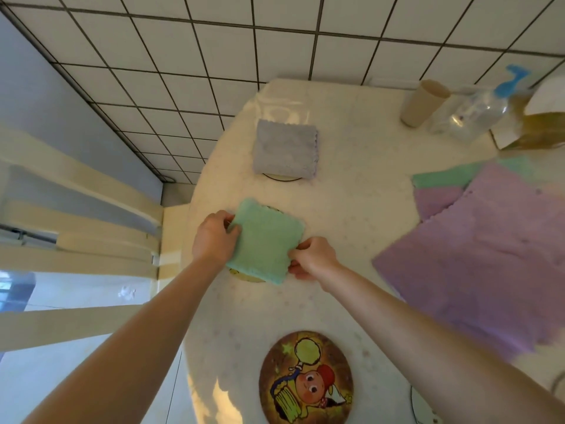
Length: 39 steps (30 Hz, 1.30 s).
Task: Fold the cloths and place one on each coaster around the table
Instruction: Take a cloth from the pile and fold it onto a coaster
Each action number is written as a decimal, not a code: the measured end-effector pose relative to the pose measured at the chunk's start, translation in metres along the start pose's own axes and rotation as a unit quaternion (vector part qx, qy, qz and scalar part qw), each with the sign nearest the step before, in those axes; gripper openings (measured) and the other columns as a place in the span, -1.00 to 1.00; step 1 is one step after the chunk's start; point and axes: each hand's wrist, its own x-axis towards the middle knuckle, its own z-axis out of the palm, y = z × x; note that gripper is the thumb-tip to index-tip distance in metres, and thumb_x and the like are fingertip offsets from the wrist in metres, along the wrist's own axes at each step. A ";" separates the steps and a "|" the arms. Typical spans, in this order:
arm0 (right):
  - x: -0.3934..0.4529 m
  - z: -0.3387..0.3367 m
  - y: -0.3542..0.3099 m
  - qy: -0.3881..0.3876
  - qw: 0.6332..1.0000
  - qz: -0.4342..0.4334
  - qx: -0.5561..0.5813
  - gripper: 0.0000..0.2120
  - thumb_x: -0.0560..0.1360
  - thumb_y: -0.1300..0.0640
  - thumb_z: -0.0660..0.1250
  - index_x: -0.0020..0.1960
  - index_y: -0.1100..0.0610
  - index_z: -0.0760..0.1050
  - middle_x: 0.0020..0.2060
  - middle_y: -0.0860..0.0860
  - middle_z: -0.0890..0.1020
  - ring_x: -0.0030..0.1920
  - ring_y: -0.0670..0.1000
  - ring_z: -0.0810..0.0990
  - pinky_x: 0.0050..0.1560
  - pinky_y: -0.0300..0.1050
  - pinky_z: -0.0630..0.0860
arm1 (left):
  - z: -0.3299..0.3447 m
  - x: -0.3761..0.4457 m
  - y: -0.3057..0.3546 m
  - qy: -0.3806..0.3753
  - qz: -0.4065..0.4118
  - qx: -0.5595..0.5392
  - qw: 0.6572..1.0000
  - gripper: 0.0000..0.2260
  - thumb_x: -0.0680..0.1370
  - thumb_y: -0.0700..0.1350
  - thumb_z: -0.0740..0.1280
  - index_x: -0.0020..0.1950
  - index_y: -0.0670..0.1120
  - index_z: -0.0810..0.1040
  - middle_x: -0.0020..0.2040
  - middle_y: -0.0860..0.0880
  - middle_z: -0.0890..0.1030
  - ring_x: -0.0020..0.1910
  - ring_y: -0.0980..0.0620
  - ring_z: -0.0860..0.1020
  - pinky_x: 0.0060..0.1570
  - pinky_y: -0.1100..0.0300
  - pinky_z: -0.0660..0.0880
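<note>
A folded green cloth (265, 241) lies over a round coaster (248, 276) whose edge shows under its near side. My left hand (214, 237) pinches the cloth's left edge. My right hand (312, 257) pinches its near right corner. Farther back, a folded grey cloth (286, 149) covers another coaster (282, 178). A bare round coaster with a cartoon picture (306, 377) sits near me. A pile of unfolded cloths lies at the right, a large purple cloth (483, 255) on top and a green cloth (452, 175) under it.
The cream table (351, 203) curves away at the left edge. At the back right stand a cardboard tube (423, 102), a clear spray bottle (477, 113) and a box (538, 127). Pale chair slats (76, 240) are at the left over tiled floor.
</note>
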 end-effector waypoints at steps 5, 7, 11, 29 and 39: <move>-0.006 -0.028 0.015 -0.029 0.999 -0.006 -0.041 -0.97 0.45 0.23 0.33 -0.13 0.13 0.49 -0.18 0.14 0.68 -0.28 0.06 0.65 -0.17 -0.04 0.65 | -0.004 -0.018 0.008 0.065 0.017 0.066 0.996 -0.65 0.52 -0.08 0.32 0.30 -0.10 0.45 0.23 -0.14 0.44 0.22 -0.18 0.37 0.14 -0.05 0.41; -0.008 -0.047 0.023 -0.027 0.996 -0.030 -0.076 -0.96 0.45 0.22 0.32 -0.14 0.10 0.48 -0.19 0.11 0.68 -0.23 0.06 0.66 -0.18 -0.05 0.62 | -0.004 -0.028 0.015 0.083 0.039 0.097 0.991 -0.62 0.52 -0.10 0.32 0.33 -0.10 0.43 0.26 -0.15 0.42 0.26 -0.18 0.33 0.18 -0.04 0.36; -0.012 -0.097 0.042 -0.003 0.985 -0.084 -0.150 -0.90 0.40 0.22 0.32 -0.22 0.04 0.46 -0.22 0.08 0.65 -0.13 0.13 0.65 -0.14 -0.02 0.58 | 0.010 -0.056 0.040 0.076 0.082 0.105 0.988 -0.62 0.50 -0.12 0.32 0.32 -0.09 0.44 0.22 -0.12 0.46 0.22 -0.16 0.35 0.14 -0.05 0.41; -0.076 -0.290 0.218 -0.027 0.858 -0.322 -0.400 -0.80 0.53 0.01 0.25 0.07 0.10 0.45 0.02 0.03 0.52 0.01 0.02 0.51 0.03 -0.10 0.50 | 0.229 -0.242 0.163 -0.082 0.338 0.253 0.903 -0.53 0.56 -0.22 0.19 0.49 -0.04 0.28 0.49 -0.06 0.29 0.48 -0.08 0.21 0.41 0.07 0.21; -0.061 -0.276 0.258 -0.021 0.713 -0.387 -0.584 -0.63 0.59 0.00 0.16 0.32 0.16 0.30 0.29 0.14 0.40 0.33 0.13 0.32 0.36 0.00 0.32 | 0.239 -0.241 0.172 -0.064 0.386 0.287 0.875 -0.56 0.43 -0.25 0.41 0.29 -0.02 0.52 0.33 -0.07 0.51 0.30 -0.11 0.49 0.20 0.01 0.48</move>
